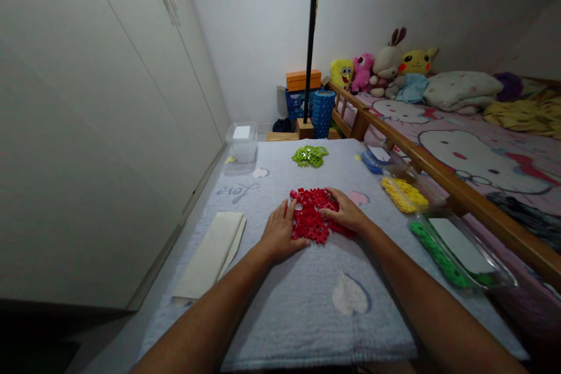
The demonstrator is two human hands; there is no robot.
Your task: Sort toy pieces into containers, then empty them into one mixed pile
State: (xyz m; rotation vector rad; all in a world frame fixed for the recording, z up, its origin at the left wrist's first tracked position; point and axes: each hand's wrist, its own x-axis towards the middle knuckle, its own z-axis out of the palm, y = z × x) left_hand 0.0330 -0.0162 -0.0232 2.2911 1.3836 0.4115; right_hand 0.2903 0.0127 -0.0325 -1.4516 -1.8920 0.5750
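A loose pile of red interlocking plastic pieces (312,216) lies in the middle of the cloth-covered table (302,315). My left hand (281,232) rests flat against the pile's left side, fingers pointing away from me and thumb stretched along its near edge. On the other side, my right hand (347,210) touches the pile, its thumb and fingers apart over the red pieces. Neither hand has a piece lifted; what lies under the right palm is hidden. Farther back sits a smaller heap of lime-green pieces (310,156).
Along the right edge stand clear boxes of blue pieces (371,162), yellow pieces (404,194) and green pieces (442,254). A clear box (242,141) stands at the far left. Folded cream cloth (210,257) lies left of my arm. A wooden bed rail (412,158) borders the right side.
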